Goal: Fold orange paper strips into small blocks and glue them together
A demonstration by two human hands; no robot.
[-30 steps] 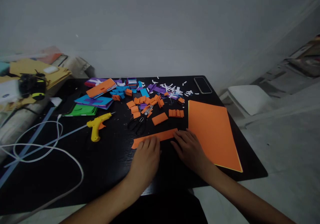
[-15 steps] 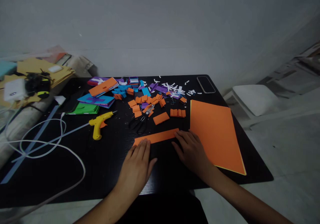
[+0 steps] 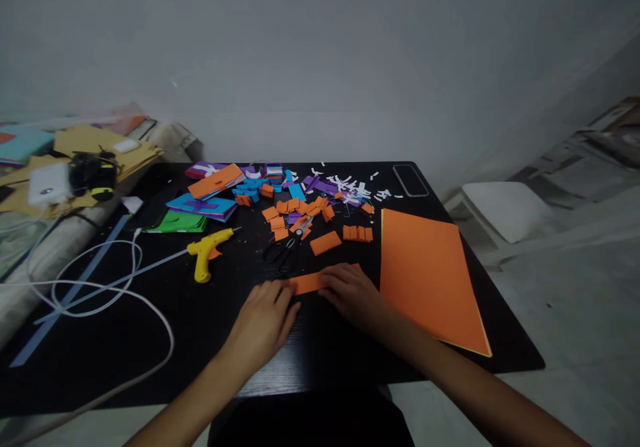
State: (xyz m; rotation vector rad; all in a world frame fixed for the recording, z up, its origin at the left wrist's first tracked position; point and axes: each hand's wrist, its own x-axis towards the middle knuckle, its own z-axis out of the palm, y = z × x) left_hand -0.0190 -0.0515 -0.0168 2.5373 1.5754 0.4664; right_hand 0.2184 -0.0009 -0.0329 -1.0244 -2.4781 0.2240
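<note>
A strip of orange paper lies crosswise on the black table in front of me. My left hand rests over its left end, fingers slightly bent and thumb apart. Over the right part of the strip lies my right hand, palm down with the fingers reaching left; a corner of paper shows beyond it. Both hands press on the strip rather than grasp it. Just beyond are black-handled scissors, a folded orange paper piece and a pleated orange piece.
Right of my hands lies a stack of large orange sheets. A yellow glue gun lies at left, near a looping white cable. Paper scraps and a phone are at the back. A white stool stands at right.
My right hand has slid left along the strip, closer to my left hand, and covers more of it. My left fingers are more bent. The view has shifted slightly.
</note>
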